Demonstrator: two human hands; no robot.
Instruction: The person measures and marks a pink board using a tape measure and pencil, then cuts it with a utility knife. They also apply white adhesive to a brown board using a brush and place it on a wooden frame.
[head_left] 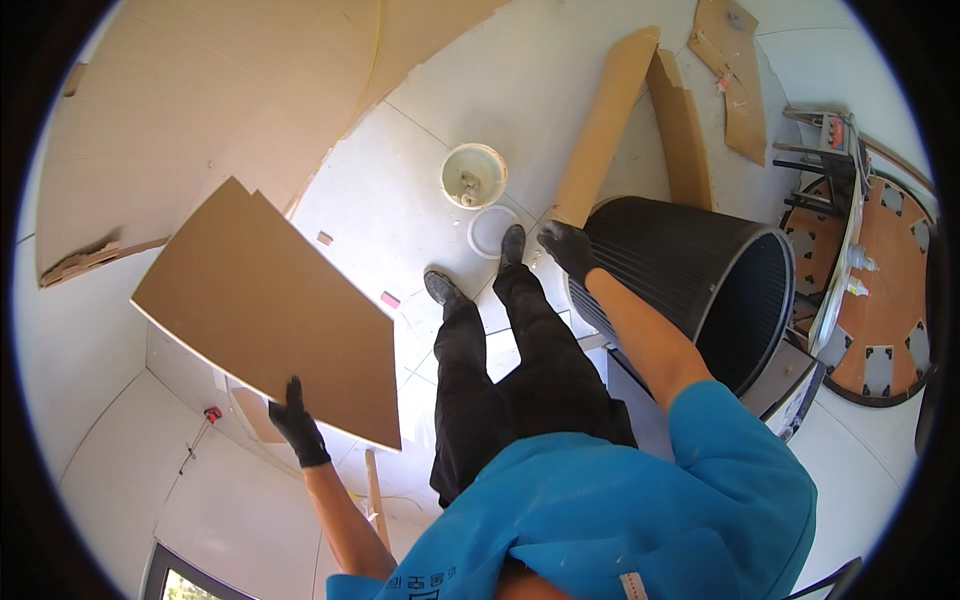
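My left hand (297,424), in a black glove, grips the lower edge of a large brown plasterboard piece (275,315) with a thin white edge. The board is tilted, its brown face toward me, and a notch shows at its top corner. My right hand (568,249), also black-gloved, is closed at the near end of a long brown cardboard strip (607,125), in front of a ribbed black bin (670,255) lying on its side. Whether those fingers hold the strip or something small is hidden.
A white bucket (474,175) with residue inside stands ahead of my feet, its round lid (493,232) beside it. Brown sheeting (220,90) spreads at the far left. More cardboard (682,130) lies behind the bin. A stepladder (835,140) and round wooden tabletop (880,270) are at right.
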